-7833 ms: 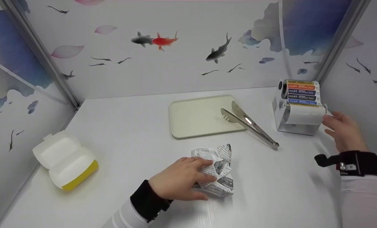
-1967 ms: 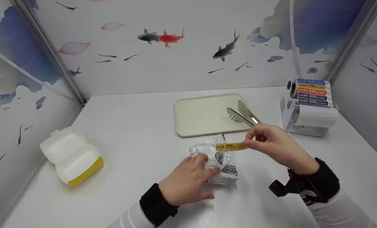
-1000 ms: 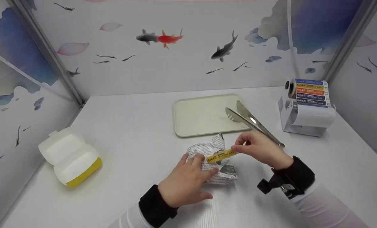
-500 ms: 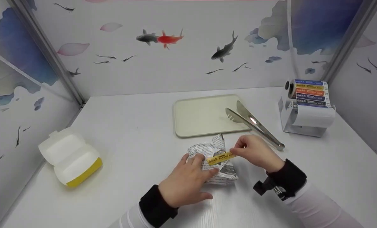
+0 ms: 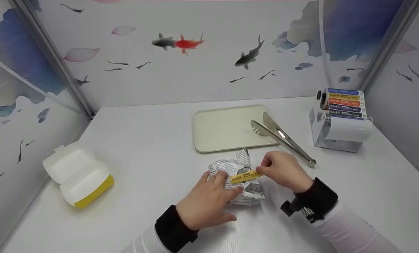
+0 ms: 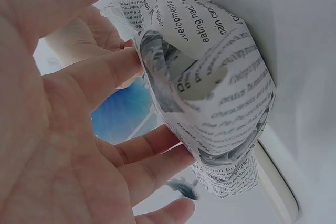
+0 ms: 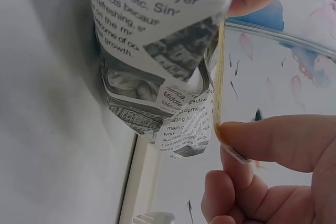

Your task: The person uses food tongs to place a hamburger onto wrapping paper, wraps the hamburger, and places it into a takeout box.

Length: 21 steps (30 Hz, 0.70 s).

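A parcel wrapped in newsprint paper (image 5: 225, 164) lies on the white table in front of me. My left hand (image 5: 207, 203) rests on its left side with spread, nearly straight fingers; the left wrist view shows fingertips against the paper (image 6: 231, 72). Between thumb and forefinger, my right hand (image 5: 283, 171) pinches one end of a yellow sticker label (image 5: 243, 176). The label's other end lies across the top of the parcel, close by the left fingers. From the right wrist, the label (image 7: 219, 77) appears edge-on along the wrapping. What the paper encloses is hidden.
Behind the parcel lies a pale green tray (image 5: 220, 130), with metal tongs (image 5: 294, 149) leaning over its right edge. A label dispenser (image 5: 348, 131) with a multicoloured roll stands back right. An opened white-and-yellow clamshell box (image 5: 81, 177) sits at left.
My right hand has gone from the dispenser to the parcel with the yellow label, then lowered it onto the paper. Over the last second it shifted slightly down. The left hand has stayed on the parcel.
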### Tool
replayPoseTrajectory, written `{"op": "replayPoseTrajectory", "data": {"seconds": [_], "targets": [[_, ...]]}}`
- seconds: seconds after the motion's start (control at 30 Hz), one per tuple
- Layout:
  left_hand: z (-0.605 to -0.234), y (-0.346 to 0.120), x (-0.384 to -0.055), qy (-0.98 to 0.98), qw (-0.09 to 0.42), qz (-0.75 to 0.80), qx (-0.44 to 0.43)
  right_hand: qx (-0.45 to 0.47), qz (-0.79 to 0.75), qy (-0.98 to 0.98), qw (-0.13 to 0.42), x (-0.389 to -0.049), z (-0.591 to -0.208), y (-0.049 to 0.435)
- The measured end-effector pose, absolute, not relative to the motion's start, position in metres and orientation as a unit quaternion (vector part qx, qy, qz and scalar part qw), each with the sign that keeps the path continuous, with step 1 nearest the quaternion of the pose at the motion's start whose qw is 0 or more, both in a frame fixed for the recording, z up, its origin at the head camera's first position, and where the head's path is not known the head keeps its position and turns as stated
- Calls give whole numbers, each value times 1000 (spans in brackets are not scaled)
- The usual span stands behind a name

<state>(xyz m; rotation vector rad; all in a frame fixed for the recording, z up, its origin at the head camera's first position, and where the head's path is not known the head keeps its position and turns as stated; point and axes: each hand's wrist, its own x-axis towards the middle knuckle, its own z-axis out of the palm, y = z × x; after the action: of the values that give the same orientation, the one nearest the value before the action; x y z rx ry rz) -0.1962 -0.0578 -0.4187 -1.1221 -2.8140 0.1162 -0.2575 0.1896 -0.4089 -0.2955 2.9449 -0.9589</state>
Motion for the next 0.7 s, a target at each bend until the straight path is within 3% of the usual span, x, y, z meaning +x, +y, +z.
{"op": "replayPoseTrajectory", "data": {"seconds": [0.23,0.7], "targets": [[-419,-58,-196,-926,56,42,-371,-96,-282,954,21,-258,-414,187],[-419,-57,-196,-928,51,45,-367,-126,-144,981,-33,-254,-424,179]]}}
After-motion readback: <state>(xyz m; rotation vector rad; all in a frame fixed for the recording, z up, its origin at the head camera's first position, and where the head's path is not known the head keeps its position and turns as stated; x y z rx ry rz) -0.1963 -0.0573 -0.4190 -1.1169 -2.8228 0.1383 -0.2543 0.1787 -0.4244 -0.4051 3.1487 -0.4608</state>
